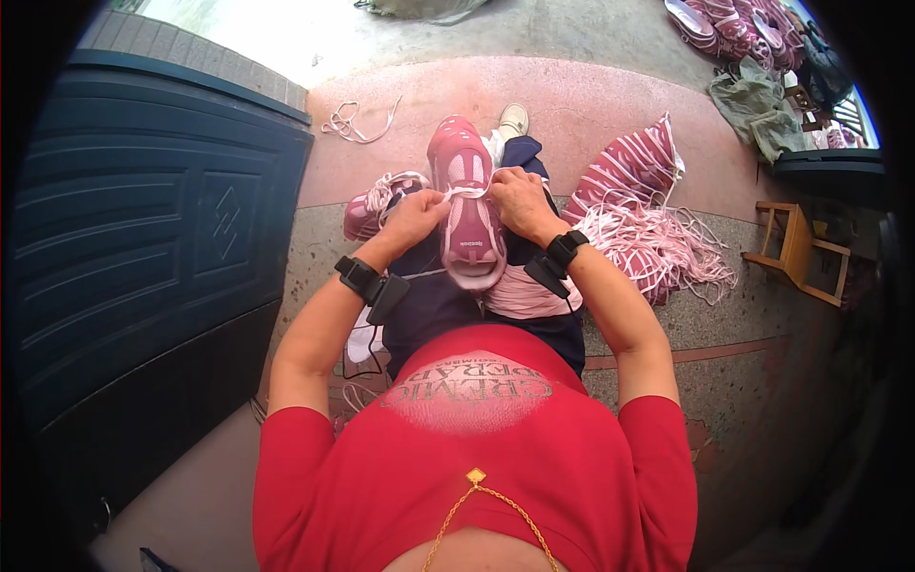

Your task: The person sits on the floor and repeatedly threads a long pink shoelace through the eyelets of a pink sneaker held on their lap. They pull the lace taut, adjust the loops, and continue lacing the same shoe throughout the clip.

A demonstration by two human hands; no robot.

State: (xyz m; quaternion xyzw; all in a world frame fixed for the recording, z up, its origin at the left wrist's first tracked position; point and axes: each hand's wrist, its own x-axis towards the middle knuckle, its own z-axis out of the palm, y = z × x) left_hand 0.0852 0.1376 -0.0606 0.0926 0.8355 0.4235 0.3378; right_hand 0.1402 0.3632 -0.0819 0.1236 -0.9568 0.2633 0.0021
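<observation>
Seated person threading a white lace into a pink sneaker held on the lap.

The pink sneaker (467, 200) lies along the person's thighs, toe pointing away, its tongue end nearest the body. The left hand (416, 214) has its fingers pinched shut on one end of the white shoelace (466, 193), just left of the shoe's upper; the right hand (518, 197) is closed on the other end at the right side, both resting against the shoe. A second pink sneaker (376, 208) lies on the floor beside the left knee. A pile of pink-and-white laces (658, 243) spreads on the ground to the right, near a small wooden stool (799, 253). A loose lace (357, 124) lies farther ahead.
</observation>
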